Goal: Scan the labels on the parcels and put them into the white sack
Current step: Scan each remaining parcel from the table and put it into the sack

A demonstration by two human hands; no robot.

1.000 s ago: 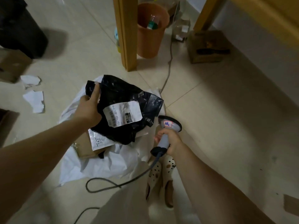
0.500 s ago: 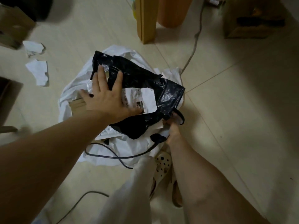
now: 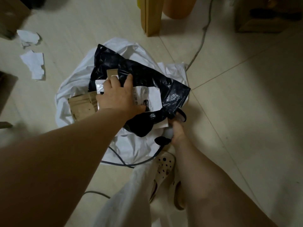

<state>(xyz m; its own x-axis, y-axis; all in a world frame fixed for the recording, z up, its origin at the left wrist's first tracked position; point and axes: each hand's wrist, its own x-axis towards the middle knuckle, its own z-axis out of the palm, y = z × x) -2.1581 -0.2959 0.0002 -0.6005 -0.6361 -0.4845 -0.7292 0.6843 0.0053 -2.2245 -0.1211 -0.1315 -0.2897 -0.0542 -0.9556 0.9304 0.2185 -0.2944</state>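
Note:
A black plastic parcel (image 3: 147, 76) with a white label (image 3: 150, 97) lies on the open white sack (image 3: 72, 86) on the floor. My left hand (image 3: 118, 97) rests palm down on the parcel, fingers bent a little and thumb spread over the label, pressing it. A brown cardboard parcel (image 3: 82, 105) and a small white parcel (image 3: 100, 86) show in the sack to the left of that hand. My right hand (image 3: 176, 130) grips the handle of the barcode scanner (image 3: 181, 115), its head partly tucked under the black parcel's lower right corner.
The scanner's dark cable (image 3: 131, 164) loops over the sack's near edge. Behind the sack stand a wooden leg (image 3: 151, 15), an orange bin (image 3: 178, 7) and a cardboard box (image 3: 262, 17). Paper scraps (image 3: 34, 64) lie to the left. My foot in a cream clog (image 3: 164, 169) is beside the sack.
The black parcel went from held up by its edge to lying on the sack under my left palm. My right hand lowered the scanner beneath the parcel's corner. The view tilted downward.

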